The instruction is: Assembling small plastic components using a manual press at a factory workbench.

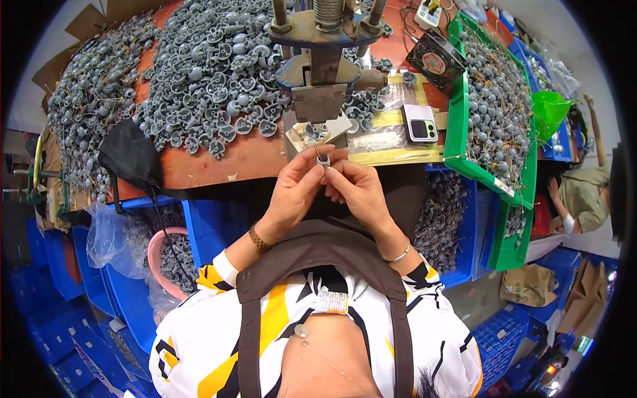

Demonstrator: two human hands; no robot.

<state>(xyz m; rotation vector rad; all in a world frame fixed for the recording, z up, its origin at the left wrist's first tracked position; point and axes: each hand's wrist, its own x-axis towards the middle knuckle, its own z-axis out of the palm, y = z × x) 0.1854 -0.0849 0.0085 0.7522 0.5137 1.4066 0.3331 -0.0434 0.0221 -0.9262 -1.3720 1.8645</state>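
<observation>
My left hand (295, 189) and my right hand (360, 192) meet in front of the bench edge, fingertips pinched together. Between them is a small grey plastic part (324, 160), partly covered by the fingers; both hands grip it. Just beyond the fingertips sits the press's light-coloured fixture (338, 127), with a grey piece in it. Above it hangs the metal head of the press (320, 103). A big heap of grey cup-shaped plastic parts (212, 79) covers the bench to the far left of the press.
On the right a green tray (455, 162) holds grey balls with thin wires. Near it are a small black fan (436, 61) and a phone (419, 124). A black cloth bag (131, 156) hangs at the left edge. Blue bins (202, 229) stand below; another person (584, 199) sits far right.
</observation>
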